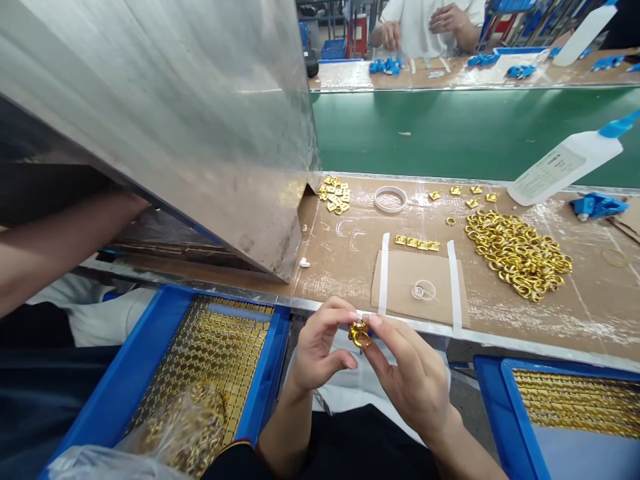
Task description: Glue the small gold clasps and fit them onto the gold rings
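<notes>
A shiny gold ring (360,335) is held up between my two hands, just in front of the bench edge. My right hand (411,363) pinches it from the right with thumb and fingers. Curled round from the other side, my left hand (319,347) has its fingertips on the ring's top, its thumb a little apart below. Behind them, a cardboard pad (400,280) with two white tape strips carries a small clear round dish (424,290). A short row of gold square pieces (417,243) lies at the pad's far edge.
Right of the pad lies a heap of gold rings (520,253), near a white bottle (560,167). A large metal housing (225,133) blocks the left. Blue trays (273,380) of gold pieces flank me. Beyond the green belt (450,127) sits another person (425,30).
</notes>
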